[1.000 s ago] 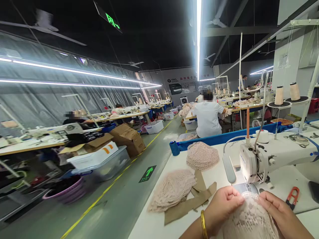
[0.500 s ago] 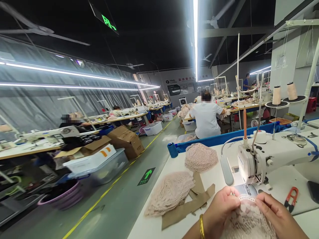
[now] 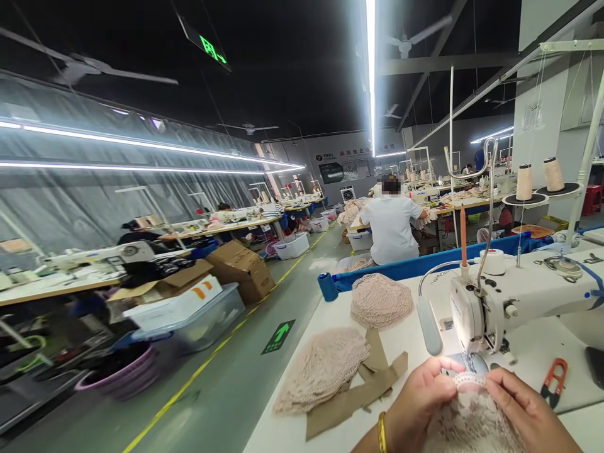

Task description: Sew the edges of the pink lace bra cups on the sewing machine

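Note:
A pale pink lace piece (image 3: pixel 472 418) is stretched between my two hands just in front of the sewing machine (image 3: pixel 476 311). My left hand (image 3: pixel 427 393), with a gold bangle at the wrist, pinches the left end of its scalloped edge. At the right end of that edge, the fingers of my right hand (image 3: pixel 523 402) are closed on the lace. The edge lies close to the needle area; whether it touches the machine's plate I cannot tell. To the left sit a near stack of lace pieces (image 3: pixel 323 371) and a farther lace stack (image 3: pixel 381 299).
Brown strips (image 3: pixel 356 399) lie beside the near stack. Orange-handled thread snips (image 3: pixel 554 380) rest right of my hands. A blue thread spool (image 3: pixel 327 286) stands at the table's far left corner. Ahead, a person in a white shirt (image 3: pixel 389 226) sits at another table.
The view has shifted slightly. Both hands still hold the lace edge, which now sits a touch lower and right, with slightly more of the machine plate showing.

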Tool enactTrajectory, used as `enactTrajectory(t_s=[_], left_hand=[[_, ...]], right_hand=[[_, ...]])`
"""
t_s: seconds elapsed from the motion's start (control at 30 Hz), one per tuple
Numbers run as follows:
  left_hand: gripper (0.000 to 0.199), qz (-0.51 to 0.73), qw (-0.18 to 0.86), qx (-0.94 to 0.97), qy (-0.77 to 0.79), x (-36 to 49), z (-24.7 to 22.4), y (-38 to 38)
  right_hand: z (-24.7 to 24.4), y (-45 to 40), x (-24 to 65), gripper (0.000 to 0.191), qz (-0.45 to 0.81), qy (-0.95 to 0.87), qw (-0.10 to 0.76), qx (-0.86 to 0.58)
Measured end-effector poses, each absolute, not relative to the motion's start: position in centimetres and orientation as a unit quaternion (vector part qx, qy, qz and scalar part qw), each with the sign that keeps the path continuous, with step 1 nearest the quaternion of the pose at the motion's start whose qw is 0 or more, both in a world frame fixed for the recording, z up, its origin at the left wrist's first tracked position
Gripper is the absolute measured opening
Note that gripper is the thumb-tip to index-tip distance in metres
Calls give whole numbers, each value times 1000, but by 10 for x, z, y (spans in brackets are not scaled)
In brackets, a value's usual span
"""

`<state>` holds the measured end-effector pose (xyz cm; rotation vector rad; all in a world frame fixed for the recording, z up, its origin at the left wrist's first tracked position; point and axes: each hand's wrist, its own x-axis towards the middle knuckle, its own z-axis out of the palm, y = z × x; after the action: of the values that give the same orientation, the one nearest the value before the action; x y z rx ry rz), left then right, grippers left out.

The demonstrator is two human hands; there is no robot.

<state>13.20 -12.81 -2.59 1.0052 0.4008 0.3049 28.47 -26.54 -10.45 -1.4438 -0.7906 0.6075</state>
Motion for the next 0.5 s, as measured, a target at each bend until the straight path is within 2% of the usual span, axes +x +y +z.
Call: enactTrajectory(t_s=[0.5], left_hand=[[60,144,836,483,215,131,-28,-127]], right_hand=[[-106,-262,281,43,272,-336,664,-610]])
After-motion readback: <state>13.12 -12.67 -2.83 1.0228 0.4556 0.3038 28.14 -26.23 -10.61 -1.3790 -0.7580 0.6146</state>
